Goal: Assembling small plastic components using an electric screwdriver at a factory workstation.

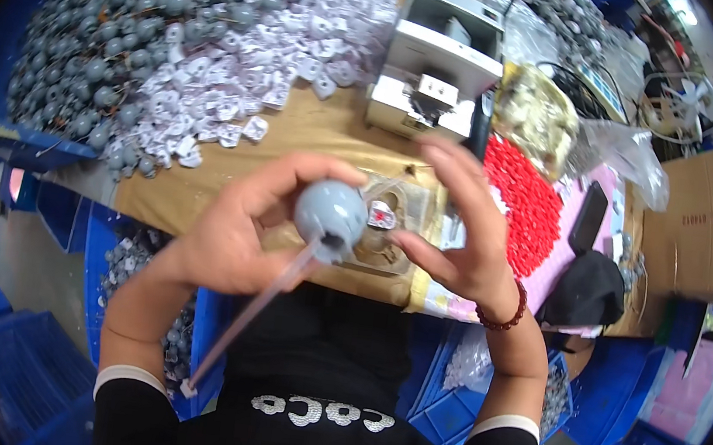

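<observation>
My left hand [238,222] is closed around a round grey ball-shaped housing [331,211] with a dark opening at its lower edge. From that opening a pinkish cable [253,316] slants down to a small white connector [189,389]. To the right, my right hand [468,244] has its thumb and fingers spread apart, with nothing gripped between them. A small white piece with a red centre [382,216] lies between the two hands, above a clear fixture block [396,260] on the table. Whether that piece touches the fixture, I cannot tell.
Grey balls [87,42] and white plastic parts [232,76] are heaped at the far left. Beyond my hands stands a grey-white machine [437,56]. Red parts [520,210], a phone [589,216] and a black cloth item [586,288] lie to the right. Blue bins [15,359] surround the table.
</observation>
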{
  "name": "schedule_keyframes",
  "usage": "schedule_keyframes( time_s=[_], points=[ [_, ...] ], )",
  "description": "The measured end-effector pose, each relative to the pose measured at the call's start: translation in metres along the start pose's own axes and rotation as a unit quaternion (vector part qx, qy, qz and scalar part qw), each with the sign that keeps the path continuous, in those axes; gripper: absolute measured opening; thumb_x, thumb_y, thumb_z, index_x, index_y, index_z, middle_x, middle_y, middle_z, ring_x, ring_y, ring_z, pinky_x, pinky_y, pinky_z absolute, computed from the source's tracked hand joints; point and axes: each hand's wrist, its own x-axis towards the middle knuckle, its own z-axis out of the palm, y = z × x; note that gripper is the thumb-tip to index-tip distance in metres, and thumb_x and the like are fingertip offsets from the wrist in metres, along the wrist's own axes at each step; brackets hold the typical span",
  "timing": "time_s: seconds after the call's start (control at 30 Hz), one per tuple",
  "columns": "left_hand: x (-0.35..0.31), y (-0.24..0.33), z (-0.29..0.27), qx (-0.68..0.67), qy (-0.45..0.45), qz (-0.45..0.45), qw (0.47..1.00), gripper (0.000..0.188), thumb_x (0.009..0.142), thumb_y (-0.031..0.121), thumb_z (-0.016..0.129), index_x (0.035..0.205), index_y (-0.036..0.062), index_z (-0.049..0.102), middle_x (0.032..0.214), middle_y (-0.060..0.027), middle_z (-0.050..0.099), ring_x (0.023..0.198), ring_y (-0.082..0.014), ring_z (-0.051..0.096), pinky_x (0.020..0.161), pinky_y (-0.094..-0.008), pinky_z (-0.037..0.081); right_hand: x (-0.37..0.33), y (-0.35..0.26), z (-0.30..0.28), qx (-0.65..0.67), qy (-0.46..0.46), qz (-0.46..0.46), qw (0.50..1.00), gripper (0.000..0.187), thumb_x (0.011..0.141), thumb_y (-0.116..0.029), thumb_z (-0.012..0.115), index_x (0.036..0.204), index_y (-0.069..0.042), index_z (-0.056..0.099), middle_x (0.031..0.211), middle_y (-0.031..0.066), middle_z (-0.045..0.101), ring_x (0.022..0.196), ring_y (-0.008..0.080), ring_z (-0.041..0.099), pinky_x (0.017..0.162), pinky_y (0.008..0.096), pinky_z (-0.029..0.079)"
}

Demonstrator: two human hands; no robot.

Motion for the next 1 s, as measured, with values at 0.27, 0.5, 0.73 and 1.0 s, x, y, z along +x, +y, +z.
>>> schedule_keyframes(
  time_s=[0.27,0.5,0.73,1.0],
  points=[
    [-0.021,-0.095,0.019,-0.332,0.034,-0.165,0.928,0.052,0.088,0.009,0.067,0.136,0.0062,0.047,0.132,-0.0130,0.055,0.115,-0.0240,0.061,0.091,-0.0324,0.053,-0.048,0.013,-0.002,0.282,-0.059,0.408,0.866,0.025,0.097,-0.005,0.066,0.120,0.001,0.067,0.097,0.0063,0.073,0.080,0.0101,0.068,0.072,0.0266,0.056],
    [-0.033,-0.127,0.032,0.177,0.043,-0.043,0.982,0.016,0.089,0.006,0.070,0.104,0.0044,0.064,0.119,-0.0100,0.053,0.107,-0.0196,0.057,0.088,-0.0334,0.049,-0.073,0.037,0.040,-0.116,-0.116,0.108,0.981,0.023,0.081,0.001,0.072,0.103,-0.006,0.071,0.093,0.0101,0.067,0.075,0.0283,0.069,0.063,0.0358,0.057],
    [-0.020,-0.127,0.039,0.336,0.041,0.037,0.940,0.015,0.082,0.006,0.073,0.095,0.0052,0.067,0.107,-0.0105,0.057,0.099,-0.0309,0.057,0.086,-0.0407,0.048,-0.069,0.038,0.048,-0.200,-0.185,0.063,0.960,0.039,0.069,-0.001,0.070,0.108,-0.006,0.068,0.102,0.0096,0.063,0.086,0.0264,0.068,0.065,0.0364,0.057],
    [-0.016,-0.125,0.035,0.459,0.042,0.067,0.885,0.022,0.077,0.001,0.070,0.098,0.0060,0.068,0.112,-0.0111,0.059,0.103,-0.0315,0.057,0.088,-0.0422,0.048,-0.068,0.029,0.048,-0.290,-0.278,-0.015,0.916,0.036,0.076,-0.010,0.064,0.110,0.003,0.064,0.094,0.0088,0.053,0.081,0.0220,0.059,0.068,0.0346,0.053]
  ],
)
